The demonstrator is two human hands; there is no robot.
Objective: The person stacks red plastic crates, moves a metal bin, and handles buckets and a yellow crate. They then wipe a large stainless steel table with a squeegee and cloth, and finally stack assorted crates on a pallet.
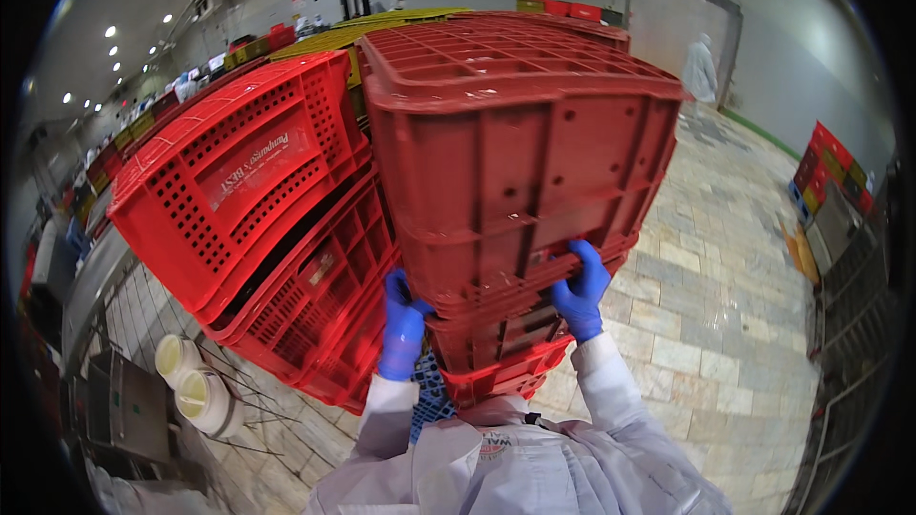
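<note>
A dark red plastic crate point(520, 172) sits bottom-up on top of a stack in front of me. My left hand point(403, 324), in a blue glove, has its fingers curled under the crate's lower rim at the left corner. On the right, my gloved right hand point(584, 294) grips the same rim, fingertips against the crate's wall. Beneath it are more red crates, with a lower red crate point(506, 377) close to my body. Whether the held crate is lifted off the one below cannot be told.
Left of it leans a stack topped by a bright red perforated crate point(248, 172). White buckets point(205, 401) stand at the lower left. Pale floor tiles point(706, 324) run along the right. A person in white point(699, 72) is near a far door point(668, 29). Metal racks point(859, 324) line the right edge.
</note>
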